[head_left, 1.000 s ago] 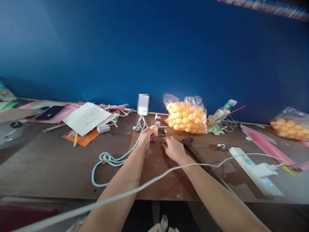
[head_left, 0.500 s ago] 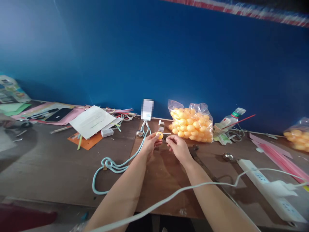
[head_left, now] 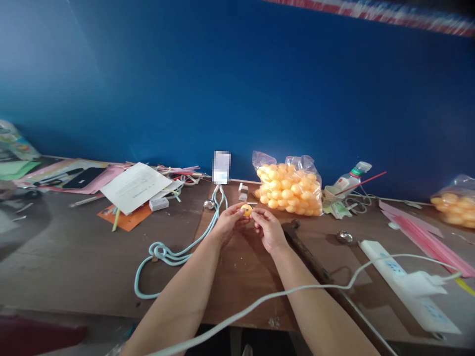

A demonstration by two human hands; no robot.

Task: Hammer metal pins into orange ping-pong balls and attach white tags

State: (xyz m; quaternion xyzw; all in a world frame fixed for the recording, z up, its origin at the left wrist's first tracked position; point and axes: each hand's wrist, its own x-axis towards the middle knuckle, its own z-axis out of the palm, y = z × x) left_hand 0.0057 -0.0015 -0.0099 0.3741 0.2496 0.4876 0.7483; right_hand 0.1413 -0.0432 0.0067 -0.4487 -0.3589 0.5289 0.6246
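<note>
Between my hands is a small yellow-orange ball (head_left: 247,210) with a dark spot on its face. My left hand (head_left: 230,222) grips it from the left with thumb and fingers. My right hand (head_left: 267,227) is pinched at the ball's right side; whether its fingertips hold something small is too fine to make out. Just behind the hands stands a clear plastic bag of similar balls (head_left: 289,190). A small white box (head_left: 243,192) is to the left of that bag.
A hammer (head_left: 304,252) lies right of my right hand. A white power strip (head_left: 408,287) sits at the right, its cable crossing over my forearms. Light-blue cord (head_left: 163,252) loops at the left, near papers (head_left: 135,188). A bottle (head_left: 352,178) leans at the back.
My right hand has come closer to the ball, its fingertips now at the ball's right side. The whole view has shifted slightly, so the table's objects appear further left.
</note>
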